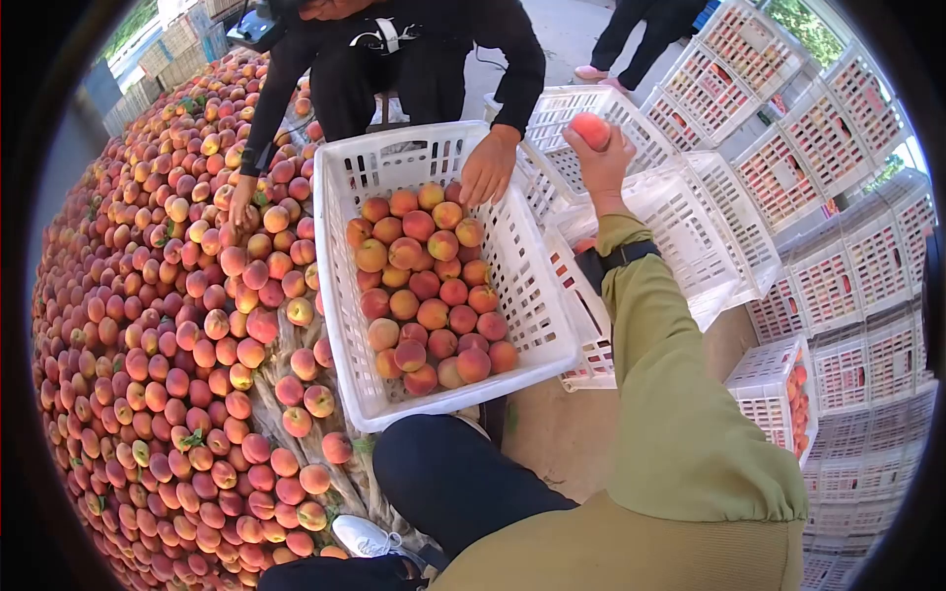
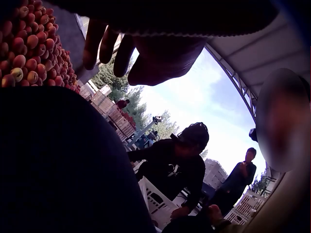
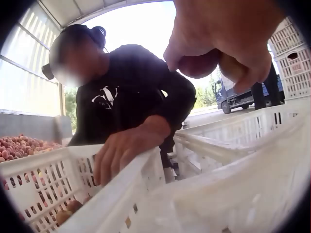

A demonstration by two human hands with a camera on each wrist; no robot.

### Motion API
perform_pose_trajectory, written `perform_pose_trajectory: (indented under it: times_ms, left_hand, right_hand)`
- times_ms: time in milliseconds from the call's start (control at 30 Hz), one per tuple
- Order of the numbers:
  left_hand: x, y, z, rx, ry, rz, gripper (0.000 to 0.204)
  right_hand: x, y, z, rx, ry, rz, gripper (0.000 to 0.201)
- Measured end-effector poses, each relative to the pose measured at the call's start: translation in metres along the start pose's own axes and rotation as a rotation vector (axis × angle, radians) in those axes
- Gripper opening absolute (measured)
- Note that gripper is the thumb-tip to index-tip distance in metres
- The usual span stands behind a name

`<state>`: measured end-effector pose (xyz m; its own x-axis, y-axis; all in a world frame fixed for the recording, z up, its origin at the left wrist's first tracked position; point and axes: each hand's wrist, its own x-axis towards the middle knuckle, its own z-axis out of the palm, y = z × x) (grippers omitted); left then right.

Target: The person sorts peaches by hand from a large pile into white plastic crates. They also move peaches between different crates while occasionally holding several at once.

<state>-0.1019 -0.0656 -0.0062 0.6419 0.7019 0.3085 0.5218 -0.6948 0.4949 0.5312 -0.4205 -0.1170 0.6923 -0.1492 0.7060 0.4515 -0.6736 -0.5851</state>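
Observation:
My right hand (image 1: pixel 606 165) is raised over the white crates at the right, gripping a peach (image 1: pixel 591 130). In the right wrist view the fingers (image 3: pixel 252 77) curl down around reddish and yellowish fruit. Between me and a seated person stands a white slatted crate (image 1: pixel 463 400), partly filled with peaches (image 1: pixel 434 313). My left hand (image 2: pixel 165 58) is outside the head view; its wrist view shows extended fingers with nothing in them, above a dark trouser leg (image 2: pixel 73 160). That person's left hand (image 1: pixel 490 167) rests at the crate's side, the other hand (image 1: pixel 241 202) on the peach pile.
A large heap of peaches (image 1: pixel 148 325) spreads along the left. White crates (image 1: pixel 695 236) stand below my right hand, and tall crate stacks (image 1: pixel 857 266) line the right side. Another person's legs (image 1: pixel 641 39) show at the back.

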Motion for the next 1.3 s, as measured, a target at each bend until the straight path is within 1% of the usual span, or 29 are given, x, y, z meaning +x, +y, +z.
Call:
perform_pose_trajectory:
  times_ms: [33,67,100,133,167,200,233,267,300,333,400,433,533,567,667,700,733,767,800,833,900,967,1033,1100,1133,1167,1233,1267,1300]
  left_hand:
    - [0.000,-0.011,-0.001,0.045,0.003,0.052,0.015]
    - [0.005,-0.052,0.005,0.008,0.003,0.080,0.013]
    - [-0.015,-0.093,0.001,-0.003,0.012,0.079,0.013]
    - [-0.011,-0.071,-0.001,-0.028,-0.025,-0.143,0.014]
    - [-0.005,-0.065,-0.003,0.019,-0.016,-0.172,0.013]
    - [-0.006,-0.069,-0.007,0.010,0.007,-0.260,0.012]
    - [-0.014,-0.085,-0.012,0.004,0.054,-0.308,0.011]
    - [-0.021,-0.097,-0.017,0.018,0.064,-0.347,0.010]
    - [-0.031,-0.107,-0.020,0.009,0.066,-0.367,0.009]
    - [-0.044,-0.115,-0.022,0.028,0.077,-0.397,0.009]
    - [-0.062,-0.135,-0.014,-0.072,0.048,-0.556,0.009]
    - [-0.072,-0.147,-0.009,-0.079,0.047,-0.572,0.009]
    - [-0.100,-0.181,0.004,-0.054,-0.043,-0.630,0.014]
    - [-0.100,-0.183,0.010,-0.065,-0.048,-0.638,0.014]
    - [-0.087,-0.181,0.028,-0.034,-0.199,-0.740,0.018]
    - [-0.084,-0.184,0.032,-0.050,-0.206,-0.737,0.018]
    - [-0.081,-0.189,0.036,-0.034,-0.238,-0.677,0.018]
    - [-0.076,-0.191,0.039,-0.017,-0.266,-0.616,0.019]
    - [-0.072,-0.191,0.039,-0.053,-0.270,-0.644,0.020]
    - [-0.062,-0.179,0.037,-0.065,-0.272,-0.646,0.020]
    - [-0.030,-0.133,0.027,-0.328,-0.148,-0.685,0.021]
    - [-0.002,-0.074,0.012,-0.395,-0.080,-0.558,0.025]
    - [0.013,-0.017,-0.012,-0.497,-0.169,-0.416,0.031]
    - [0.017,0.003,-0.025,-0.746,-0.369,-0.239,0.036]
    - [0.024,0.006,-0.024,-0.952,-0.381,-0.193,0.036]
    - [0.034,0.008,-0.022,-1.157,-0.389,-0.147,0.036]
    - [0.054,0.014,-0.018,-1.560,-0.054,-0.310,0.043]
    - [0.062,0.016,-0.012,-1.563,-0.053,-0.304,0.043]
    - [0.069,0.015,0.000,-1.510,0.067,-0.342,0.043]
  right_hand:
    - [0.005,0.019,0.006,-0.202,0.033,-0.005,0.059]
    - [0.009,0.038,0.010,-0.341,-0.058,0.036,0.060]
    - [0.014,0.054,0.010,-0.459,-0.248,0.038,0.059]
    - [0.014,0.061,0.011,-0.618,-0.386,0.012,0.055]
    - [0.008,0.049,0.009,-0.734,-0.479,0.019,0.054]
    - [0.013,0.074,0.014,-0.778,-0.580,0.085,0.055]
    - [0.010,0.063,0.015,-0.892,-0.612,0.192,0.058]
    - [0.011,0.051,0.016,-0.915,-0.761,0.204,0.062]
    - [0.002,0.043,0.021,-1.160,-0.728,0.171,0.056]
    - [0.010,0.065,0.025,-1.156,-0.769,0.164,0.054]
    - [0.024,0.108,0.029,-1.042,-0.885,0.171,0.050]
    - [0.030,0.127,0.031,-0.964,-0.938,0.177,0.048]
    - [0.041,0.167,0.039,-0.746,-1.080,0.216,0.043]
    - [0.042,0.173,0.039,-0.686,-1.117,0.238,0.041]
    - [0.047,0.178,0.040,-0.580,-1.174,0.284,0.036]
    - [0.048,0.178,0.040,-0.564,-1.180,0.285,0.035]
    - [0.048,0.175,0.038,-0.562,-1.176,0.289,0.033]
    - [0.049,0.164,0.037,-0.568,-1.157,0.265,0.032]
    - [0.049,0.153,0.037,-0.575,-1.123,0.243,0.030]
    - [0.048,0.136,0.033,-0.585,-1.118,0.236,0.030]
    - [0.028,0.062,0.024,-0.442,-0.796,0.034,0.025]
    - [0.004,-0.038,0.016,-0.270,-0.789,-0.102,0.020]
    - [-0.032,-0.158,0.013,0.044,-0.974,-0.174,0.015]
    - [-0.080,-0.269,0.014,0.486,-1.416,-0.132,0.015]
    - [-0.098,-0.314,0.017,0.357,-1.606,0.012,0.020]
    - [-0.116,-0.348,0.032,0.307,-1.712,-0.374,0.023]
    - [-0.162,-0.395,0.085,0.292,-1.829,-0.872,0.029]
    - [-0.187,-0.410,0.114,0.179,-1.852,-0.918,0.030]
    - [-0.212,-0.415,0.149,0.176,-1.933,-0.938,0.033]
